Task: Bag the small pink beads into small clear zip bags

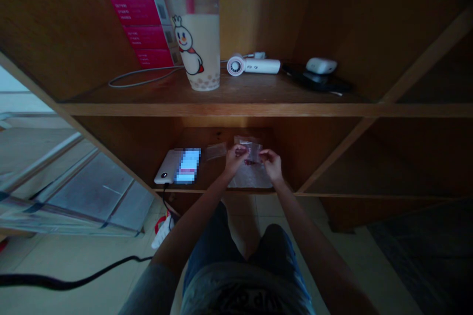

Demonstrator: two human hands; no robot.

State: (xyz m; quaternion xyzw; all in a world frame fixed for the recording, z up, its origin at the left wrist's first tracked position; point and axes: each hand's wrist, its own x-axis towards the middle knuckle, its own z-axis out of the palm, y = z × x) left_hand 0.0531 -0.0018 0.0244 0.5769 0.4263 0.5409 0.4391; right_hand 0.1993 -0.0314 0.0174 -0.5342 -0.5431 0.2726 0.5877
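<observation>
Over the lower shelf, my left hand pinches the left side of a small clear plastic bag. On its other side, the fingers of my right hand close on the bag's right edge. Small dark red bits show just below the bag between my hands; what they are is too small to tell. Beneath both hands lies a larger translucent plastic sheet or bag. Another flat clear packet rests to the left of my left hand.
A white device with a cable and a lit phone screen lie at the lower shelf's left. Above, the upper shelf bears a bubble tea cup, pink boxes, a handheld fan and a white case.
</observation>
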